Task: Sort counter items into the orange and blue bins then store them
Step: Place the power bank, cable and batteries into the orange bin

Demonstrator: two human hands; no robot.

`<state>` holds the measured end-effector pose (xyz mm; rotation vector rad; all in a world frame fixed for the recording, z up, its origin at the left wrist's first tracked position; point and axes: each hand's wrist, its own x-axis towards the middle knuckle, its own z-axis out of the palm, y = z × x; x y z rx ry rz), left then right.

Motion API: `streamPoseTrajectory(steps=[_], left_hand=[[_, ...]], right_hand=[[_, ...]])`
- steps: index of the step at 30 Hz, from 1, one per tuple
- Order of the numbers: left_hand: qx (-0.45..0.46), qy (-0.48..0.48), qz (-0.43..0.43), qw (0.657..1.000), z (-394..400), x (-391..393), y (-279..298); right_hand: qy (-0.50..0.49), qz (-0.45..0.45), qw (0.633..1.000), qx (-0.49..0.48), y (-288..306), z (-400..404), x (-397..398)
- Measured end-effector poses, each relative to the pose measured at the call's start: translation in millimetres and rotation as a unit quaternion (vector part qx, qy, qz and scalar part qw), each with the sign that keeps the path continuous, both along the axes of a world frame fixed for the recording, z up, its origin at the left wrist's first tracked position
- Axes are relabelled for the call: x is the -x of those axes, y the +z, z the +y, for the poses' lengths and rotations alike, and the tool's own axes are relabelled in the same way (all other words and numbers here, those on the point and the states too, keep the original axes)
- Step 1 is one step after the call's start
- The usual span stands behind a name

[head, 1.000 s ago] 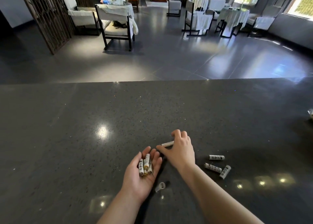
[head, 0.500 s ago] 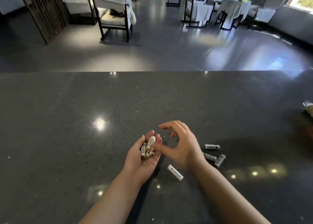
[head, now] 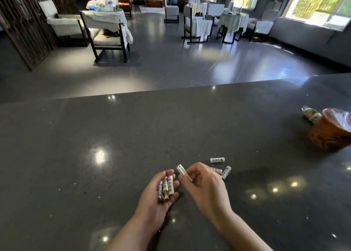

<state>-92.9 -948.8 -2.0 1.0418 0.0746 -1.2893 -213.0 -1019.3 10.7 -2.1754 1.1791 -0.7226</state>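
Several white batteries (head: pixel 165 189) are cupped in the upturned left hand (head: pixel 158 199) above the dark table (head: pixel 95 140). One battery (head: pixel 183 172) is pinched by the fingers (head: pixel 190 170) of the right hand (head: pixel 207 188). Three loose batteries (head: pixel 217 160) are seen lying just beyond it, and an orange bin (head: pixel 328 136) is set far right.

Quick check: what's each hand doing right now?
Left hand: palm up, fingers curled round a bunch of batteries.
Right hand: pinching a single battery.

The left hand (head: pixel 161 195) lies palm-up, fingers cupped; the right hand (head: pixel 205 184) hovers beside it, fingertips pinched.
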Motion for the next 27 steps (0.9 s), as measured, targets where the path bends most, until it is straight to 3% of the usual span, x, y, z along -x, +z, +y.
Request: streamPoseTrajectory(steps=[6, 10, 13, 16, 21, 24, 27], left_hand=[[0.046, -0.005, 0.084, 0.995, -5.7, 16.9, 4.0], [0.029, -0.006, 0.139, 0.990, -13.5, 17.7, 7.1], [0.026, -0.014, 0.163, 0.986, -14.8, 17.5, 7.9], [0.025, -0.022, 0.162, 0.986, -16.1, 18.2, 6.2], [0.018, -0.027, 0.138, 0.990, -19.2, 13.8, 4.8], [0.015, -0.032, 0.127, 0.991, -21.8, 10.3, 4.3], [0.029, -0.025, 0.127, 0.991, -26.6, 11.1, 3.1]], right_hand=[[0.051, 0.014, 0.999, -0.003, 13.5, 23.0, -4.6], [-0.053, -0.061, 0.997, 0.019, 0.4, 2.5, 15.4], [-0.114, 0.042, 0.987, 0.104, -14.5, -36.0, 36.1], [-0.112, 0.166, 0.977, 0.068, -35.5, -58.4, 47.6], [-0.130, 0.143, 0.979, 0.063, -40.9, -57.5, 39.5], [-0.089, 0.065, 0.989, 0.102, -23.1, -47.1, 27.6], [-0.041, 0.023, 0.995, 0.082, -0.9, -25.8, 7.8]])
